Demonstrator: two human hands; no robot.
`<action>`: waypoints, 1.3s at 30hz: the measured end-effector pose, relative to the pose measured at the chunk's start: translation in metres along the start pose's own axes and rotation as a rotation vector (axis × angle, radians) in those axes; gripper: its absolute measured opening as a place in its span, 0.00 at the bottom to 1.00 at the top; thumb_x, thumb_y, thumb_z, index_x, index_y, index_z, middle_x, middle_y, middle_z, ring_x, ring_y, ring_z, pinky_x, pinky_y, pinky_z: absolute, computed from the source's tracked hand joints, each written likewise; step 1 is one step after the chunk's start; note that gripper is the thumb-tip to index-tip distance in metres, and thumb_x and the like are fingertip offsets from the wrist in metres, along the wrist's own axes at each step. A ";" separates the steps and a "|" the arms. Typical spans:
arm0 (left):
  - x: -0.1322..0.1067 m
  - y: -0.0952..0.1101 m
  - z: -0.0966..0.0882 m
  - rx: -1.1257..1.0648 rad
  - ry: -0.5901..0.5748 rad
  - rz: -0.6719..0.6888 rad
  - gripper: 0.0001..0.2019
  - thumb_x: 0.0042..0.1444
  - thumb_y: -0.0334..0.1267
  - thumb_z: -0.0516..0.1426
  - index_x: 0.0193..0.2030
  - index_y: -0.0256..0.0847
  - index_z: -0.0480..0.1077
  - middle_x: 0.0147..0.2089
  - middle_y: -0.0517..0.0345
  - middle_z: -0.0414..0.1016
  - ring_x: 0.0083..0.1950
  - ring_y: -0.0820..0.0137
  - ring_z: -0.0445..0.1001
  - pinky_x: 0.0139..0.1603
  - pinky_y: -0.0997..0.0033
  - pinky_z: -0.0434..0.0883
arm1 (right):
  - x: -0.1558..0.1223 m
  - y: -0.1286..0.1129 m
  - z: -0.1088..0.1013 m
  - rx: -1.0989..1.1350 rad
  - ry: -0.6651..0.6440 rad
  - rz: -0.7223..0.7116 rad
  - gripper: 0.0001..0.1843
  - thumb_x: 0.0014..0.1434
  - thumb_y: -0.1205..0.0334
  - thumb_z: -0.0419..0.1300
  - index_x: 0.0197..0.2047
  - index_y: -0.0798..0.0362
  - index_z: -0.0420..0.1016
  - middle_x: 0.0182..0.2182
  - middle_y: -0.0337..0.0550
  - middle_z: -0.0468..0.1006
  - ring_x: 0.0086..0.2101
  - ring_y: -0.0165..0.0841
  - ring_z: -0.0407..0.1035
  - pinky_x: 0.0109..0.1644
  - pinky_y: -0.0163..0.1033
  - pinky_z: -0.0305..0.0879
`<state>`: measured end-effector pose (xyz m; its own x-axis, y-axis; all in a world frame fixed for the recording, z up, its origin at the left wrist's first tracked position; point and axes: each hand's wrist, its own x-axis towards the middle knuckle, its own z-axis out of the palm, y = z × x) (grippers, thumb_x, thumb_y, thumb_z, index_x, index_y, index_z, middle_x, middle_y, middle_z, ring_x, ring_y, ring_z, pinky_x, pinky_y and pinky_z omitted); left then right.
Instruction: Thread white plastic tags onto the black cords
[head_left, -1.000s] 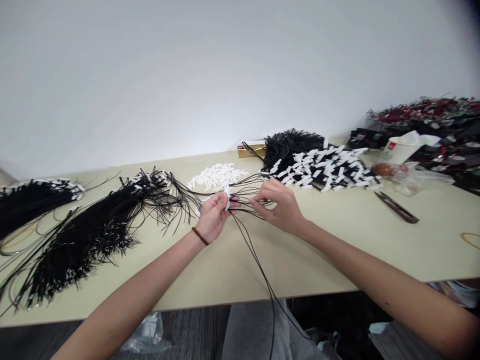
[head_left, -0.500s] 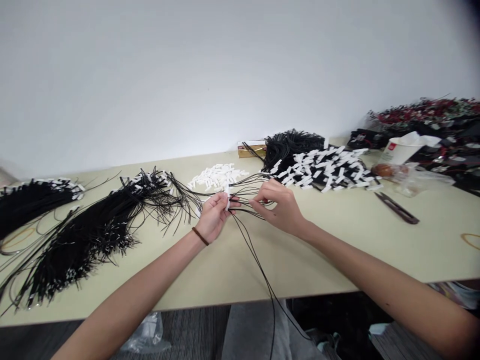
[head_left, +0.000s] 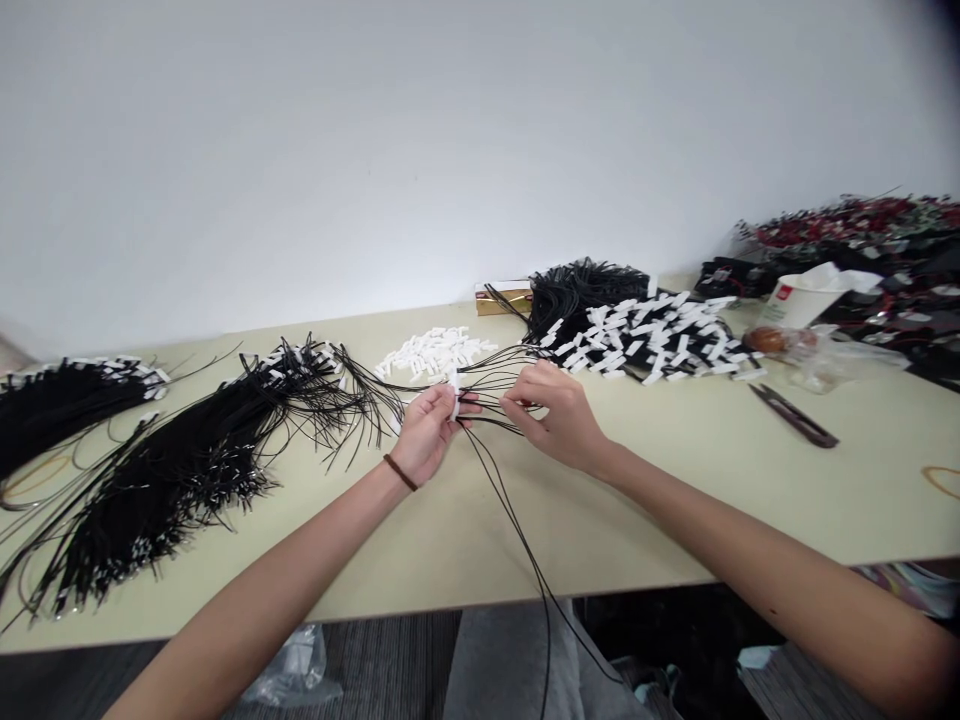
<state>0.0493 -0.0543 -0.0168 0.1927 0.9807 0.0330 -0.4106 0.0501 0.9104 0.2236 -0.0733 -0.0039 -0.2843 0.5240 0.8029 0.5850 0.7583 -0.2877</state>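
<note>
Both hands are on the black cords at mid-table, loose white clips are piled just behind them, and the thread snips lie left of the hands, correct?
Not quite: the thread snips lie on the table to the right of the hands, not the left, as the head view shows. The rest holds: the left hand and right hand both grip the black cords, with the loose white clips piled just behind them.

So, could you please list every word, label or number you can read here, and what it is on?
No text here can be read.
The white container: a red square logo, too small to read.
The gold box: a mark at one end, blurred.
The white tag in the left hand, by the black cords the right hand pinches: no print legible.
</note>
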 end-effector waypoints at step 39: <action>-0.008 -0.001 0.004 0.146 -0.170 0.005 0.15 0.44 0.45 0.62 0.27 0.36 0.64 0.26 0.58 0.72 0.27 0.71 0.73 0.24 0.76 0.65 | -0.005 -0.002 0.003 -0.205 -0.107 -0.138 0.11 0.61 0.64 0.48 0.27 0.53 0.65 0.24 0.40 0.65 0.28 0.30 0.55 0.30 0.35 0.51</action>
<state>0.0516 -0.0633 -0.0162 0.3437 0.9342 0.0953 -0.2808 0.0054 0.9598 0.2210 -0.0762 -0.0086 -0.4448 0.4673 0.7641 0.6732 0.7371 -0.0589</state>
